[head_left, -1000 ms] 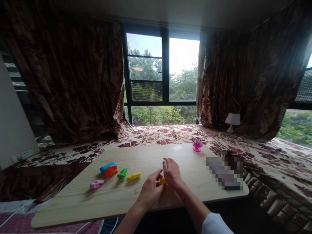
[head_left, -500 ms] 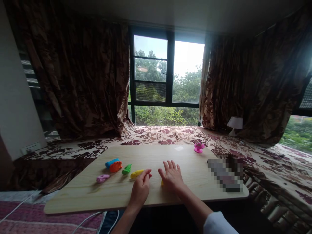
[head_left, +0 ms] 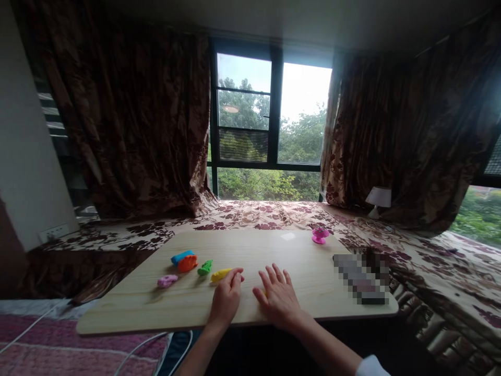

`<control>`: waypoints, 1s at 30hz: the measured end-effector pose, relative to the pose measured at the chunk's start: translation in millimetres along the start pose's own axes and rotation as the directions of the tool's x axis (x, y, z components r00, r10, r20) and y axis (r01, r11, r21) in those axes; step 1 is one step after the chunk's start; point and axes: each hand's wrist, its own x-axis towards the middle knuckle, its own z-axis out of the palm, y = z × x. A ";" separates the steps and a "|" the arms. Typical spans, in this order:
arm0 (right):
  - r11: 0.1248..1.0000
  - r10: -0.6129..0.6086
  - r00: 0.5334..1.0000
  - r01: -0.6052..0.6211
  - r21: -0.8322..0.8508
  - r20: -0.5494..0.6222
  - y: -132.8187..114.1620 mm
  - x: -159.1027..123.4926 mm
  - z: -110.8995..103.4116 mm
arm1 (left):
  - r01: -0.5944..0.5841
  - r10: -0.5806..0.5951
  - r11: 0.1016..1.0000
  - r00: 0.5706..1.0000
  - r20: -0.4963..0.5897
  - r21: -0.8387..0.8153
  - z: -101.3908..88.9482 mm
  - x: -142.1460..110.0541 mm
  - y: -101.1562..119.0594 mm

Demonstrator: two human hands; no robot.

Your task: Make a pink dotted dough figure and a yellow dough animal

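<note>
My right hand [head_left: 279, 297] lies flat with its fingers spread, palm down over a small yellow lump of modelling clay [head_left: 266, 294]. Only a sliver of that lump shows beside the thumb. My left hand [head_left: 227, 296] rests on its side on the table, fingers curled together; anything inside them is hidden. Just beyond its fingertips is a larger yellow clay piece [head_left: 220, 274]. Leftward lie a green clay lump [head_left: 205, 268], an orange one [head_left: 187, 263], a blue one [head_left: 180, 256] behind it, and a pink one [head_left: 167, 281].
The clay lies on a pale wooden table [head_left: 250, 245]. A bright pink stand-like object [head_left: 320, 235] is at the far right edge. A blurred-out dark item [head_left: 362, 279] sits on the right. A white lamp [head_left: 378, 198] stands beyond, on the flowered cover.
My right hand has slid slightly toward me and now covers more of the small yellow lump. My left hand stays almost still. The whole view has shifted a little.
</note>
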 end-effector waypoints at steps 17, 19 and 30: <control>0.988 -0.152 0.988 0.152 0.018 -0.026 -10.2 -39.9 -1.6 | -0.004 0.003 0.999 1.000 0.023 0.046 -0.3 -1.6 6.8; 0.994 -0.105 0.994 0.105 0.014 -0.026 -8.0 -27.5 1.0 | -0.012 0.010 0.999 0.999 0.030 0.050 0.4 -1.0 6.3; 0.997 -0.070 0.998 0.070 0.029 0.006 3.2 41.5 1.4 | -0.010 0.008 0.999 0.999 0.031 0.044 0.4 2.5 1.5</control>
